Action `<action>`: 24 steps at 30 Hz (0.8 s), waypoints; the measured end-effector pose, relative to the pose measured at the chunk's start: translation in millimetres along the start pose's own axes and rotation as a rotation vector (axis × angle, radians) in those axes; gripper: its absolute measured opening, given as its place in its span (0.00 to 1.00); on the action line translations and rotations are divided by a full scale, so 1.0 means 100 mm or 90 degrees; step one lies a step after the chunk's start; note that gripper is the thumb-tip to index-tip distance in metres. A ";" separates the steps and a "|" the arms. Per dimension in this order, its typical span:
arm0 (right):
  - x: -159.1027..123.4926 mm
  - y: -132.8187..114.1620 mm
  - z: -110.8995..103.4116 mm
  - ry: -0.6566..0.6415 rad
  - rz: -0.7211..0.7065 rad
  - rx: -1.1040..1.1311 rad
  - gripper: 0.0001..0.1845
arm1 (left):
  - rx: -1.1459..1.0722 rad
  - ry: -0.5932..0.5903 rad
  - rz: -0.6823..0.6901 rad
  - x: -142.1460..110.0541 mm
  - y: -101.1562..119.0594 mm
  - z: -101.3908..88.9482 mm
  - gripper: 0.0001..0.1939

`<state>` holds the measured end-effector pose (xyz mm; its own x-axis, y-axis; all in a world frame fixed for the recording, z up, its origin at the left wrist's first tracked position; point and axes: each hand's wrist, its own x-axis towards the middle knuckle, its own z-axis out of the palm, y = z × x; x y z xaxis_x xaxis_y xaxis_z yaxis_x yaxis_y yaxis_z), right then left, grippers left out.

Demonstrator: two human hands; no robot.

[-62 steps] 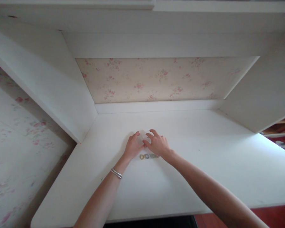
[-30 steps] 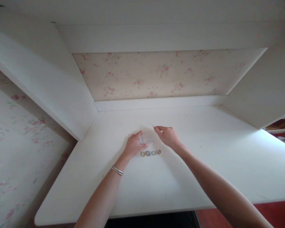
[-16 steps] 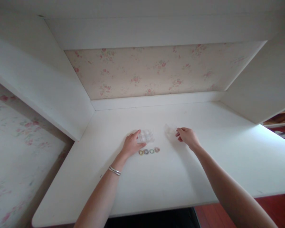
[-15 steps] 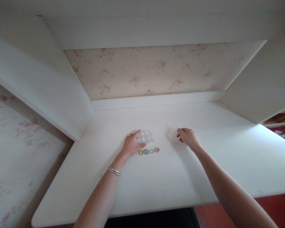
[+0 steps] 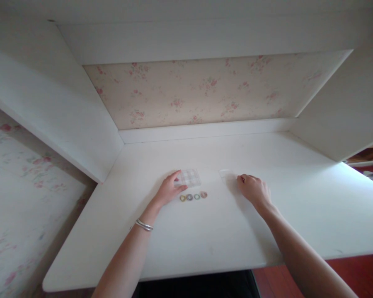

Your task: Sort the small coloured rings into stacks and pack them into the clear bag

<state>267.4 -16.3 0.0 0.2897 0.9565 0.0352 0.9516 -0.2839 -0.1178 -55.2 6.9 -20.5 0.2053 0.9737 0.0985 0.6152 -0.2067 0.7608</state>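
Note:
A clear plastic compartment box (image 5: 190, 178) lies uncovered on the white desk, its inner grid showing. My left hand (image 5: 168, 189) is around its left end, thumb at the near edge and fingers at the far edge. Farther right, a clear plastic lid (image 5: 226, 176) is down at the desk surface. The curled fingers of my right hand (image 5: 254, 190) pinch its right end, which they partly hide. In front of the box is a short row of small rings: a yellowish ring (image 5: 182, 198), a grey-blue ring (image 5: 189, 197), a greenish ring (image 5: 197, 196) and a pinkish ring (image 5: 204, 194).
The white desk (image 5: 205, 236) has a side panel (image 5: 65, 91) at left and another panel (image 5: 338, 103) at right. Floral wallpaper (image 5: 205, 91) shows behind it. A shelf with various items (image 5: 371, 169) is beyond the right edge.
The lid has come off the box, carried right by my right hand, and is now lowered to the desk. My left hand has stayed at the box. All the rings have come into sight.

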 end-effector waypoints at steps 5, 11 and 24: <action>-0.01 -0.01 -0.07 0.112 0.014 0.106 0.23 | -0.105 0.062 0.004 -0.21 0.03 -0.24 0.16; -0.12 -0.19 0.00 0.245 0.059 0.480 0.25 | -0.269 0.140 -0.170 -0.38 -0.01 -0.40 0.19; -0.36 -0.35 0.22 0.218 -0.084 0.456 0.23 | -0.213 0.097 -0.163 -0.39 0.02 -0.29 0.19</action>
<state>221.3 -39.0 -18.6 0.3050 0.8722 0.3825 0.7170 0.0541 -0.6950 -84.2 -28.4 -3.7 -0.0508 0.9977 -0.0458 0.3463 0.0606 0.9362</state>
